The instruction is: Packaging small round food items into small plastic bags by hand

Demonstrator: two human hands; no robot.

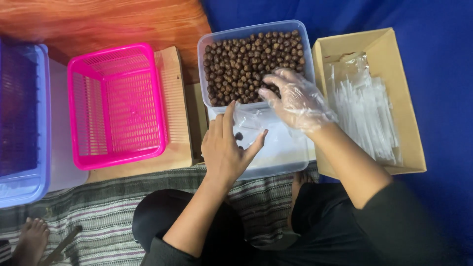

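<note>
A small clear bag (249, 125) is held open by the bare left hand (227, 148), fingers pinching its edge. Just beyond it, the gloved right hand (295, 101) is curled over brown balls (246, 64) in a clear tub (253, 34). A pink basket (116, 106) stands further left.

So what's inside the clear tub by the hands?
The clear tub holds many small dark brown balls, filling its far half. The gloved right hand covers some at the near right, and a small clear bag hides the tub's near floor.
</note>
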